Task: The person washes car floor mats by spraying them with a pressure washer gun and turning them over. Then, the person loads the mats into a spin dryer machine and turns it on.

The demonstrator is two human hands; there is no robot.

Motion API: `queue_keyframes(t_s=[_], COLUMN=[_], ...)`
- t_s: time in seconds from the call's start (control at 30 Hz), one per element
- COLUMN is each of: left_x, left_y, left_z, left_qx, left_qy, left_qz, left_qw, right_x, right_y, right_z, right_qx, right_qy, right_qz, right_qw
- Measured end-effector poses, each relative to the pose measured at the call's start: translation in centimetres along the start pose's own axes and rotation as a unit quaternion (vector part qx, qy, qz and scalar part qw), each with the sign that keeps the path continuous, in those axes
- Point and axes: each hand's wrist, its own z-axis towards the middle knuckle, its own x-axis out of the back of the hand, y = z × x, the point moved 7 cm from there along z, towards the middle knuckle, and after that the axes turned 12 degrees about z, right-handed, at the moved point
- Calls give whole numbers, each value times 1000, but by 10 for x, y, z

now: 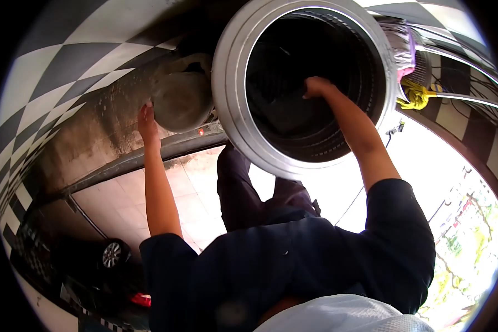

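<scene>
A large metal drum (232, 91) with a broad grey rim stands in front of me. Its dark inner wall has rows of small holes. My right hand (318, 87) reaches inside it, fingers curled; anything held there is lost in the dark. What lies at the drum's bottom is too dark to name. To the left, a round, grey, lid-like piece (180, 100) sits beside the rim. My left hand (148, 124) is at this piece's left edge, with its fingers stretched upward. Whether they touch the edge I cannot tell.
A yellow stringy mop head (416, 95) and a pale cloth (399, 47) are right of the drum, near metal rods. Black-and-white checked tiles (88, 50) cover the wall. A dark car with a silver wheel (112, 254) is at lower left. Pale floor tiles (127, 193) lie below.
</scene>
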Motion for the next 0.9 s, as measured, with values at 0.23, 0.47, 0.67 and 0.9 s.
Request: queue_keyframes(t_s=[0.23,0.47,0.67,0.9], left_x=[-7,-11,-19,-26], left_y=[52,26,16,25], left_z=[-14,15,25,25], left_qx=[-74,-137,-53,-97], left_qy=[-75,-107,-128,-126], left_qz=[40,33,89,52], left_qw=[994,984,986,986], right_x=[48,5,-49,-72], right_y=[-43,-88,-134,-183], right_z=[-260,-439,-596,-799], right_qx=[157,312,357,394], right_qy=[355,530,699,716], right_qz=[391,522,378,125], right_qw=[835,591,491,562])
